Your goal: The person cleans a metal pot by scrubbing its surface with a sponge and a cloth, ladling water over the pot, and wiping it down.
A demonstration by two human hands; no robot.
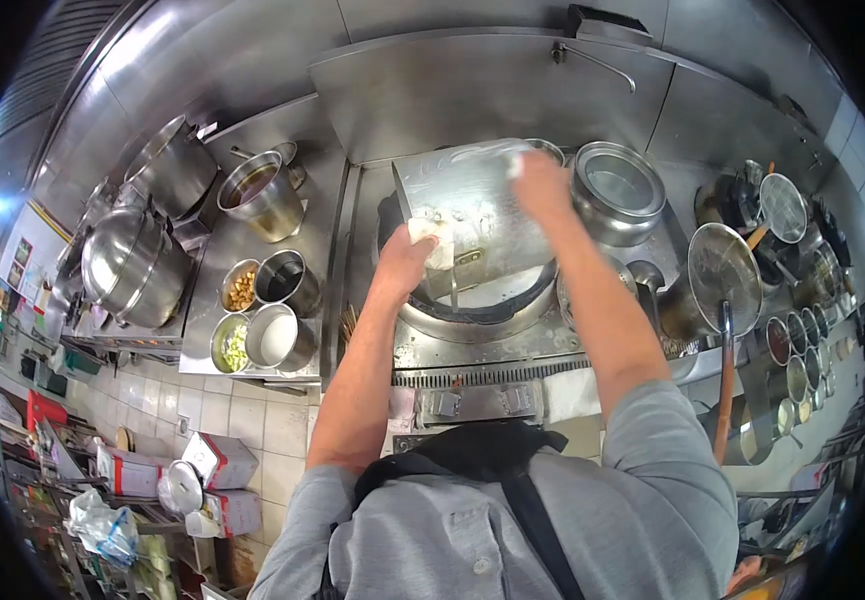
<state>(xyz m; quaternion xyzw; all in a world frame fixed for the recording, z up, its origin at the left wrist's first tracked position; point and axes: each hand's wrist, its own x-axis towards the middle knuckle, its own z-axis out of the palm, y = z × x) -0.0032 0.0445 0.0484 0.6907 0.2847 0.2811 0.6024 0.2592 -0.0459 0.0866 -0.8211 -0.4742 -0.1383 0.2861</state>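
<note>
A large stainless steel sheet-metal panel (pixel 492 215) with a bent side edge and a small riveted bracket rests tilted over the round wok burner (pixel 492 325). My left hand (pixel 404 268) is closed on a folded white cloth (pixel 434 243) against the panel's left side. Near the panel's upper right, my right hand (pixel 544 188) is blurred and closed, with a small white piece, apparently cloth, showing at its fingers. Whitish streaks run along the panel's top. The burner is partly hidden beneath the panel.
On the right stand a lidded steel pot (pixel 617 190) and a large strainer (pixel 724 280) with a wooden handle. Leftward are a pot of brown liquid (pixel 260 195), several small containers of ingredients and a domed steamer (pixel 132 265). A tap (pixel 597 62) juts from the back wall.
</note>
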